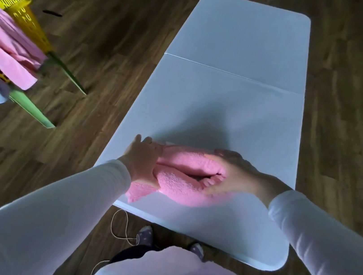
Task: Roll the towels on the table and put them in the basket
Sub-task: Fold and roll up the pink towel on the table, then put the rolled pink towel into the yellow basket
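Right, the pink towel lies bunched in a loose roll near the close edge of the table. My left hand presses flat on its left end and my right hand curls into the fold at its right end. Well off to my left, the yellow basket has pink cloths draped over its rim.

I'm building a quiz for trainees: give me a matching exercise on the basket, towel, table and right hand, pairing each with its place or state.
1 basket
2 towel
3 table
4 right hand

a grips the towel's right end
b pink, partly rolled
c yellow, left of the table
d white, under the towel

Pairs: 1c, 2b, 3d, 4a
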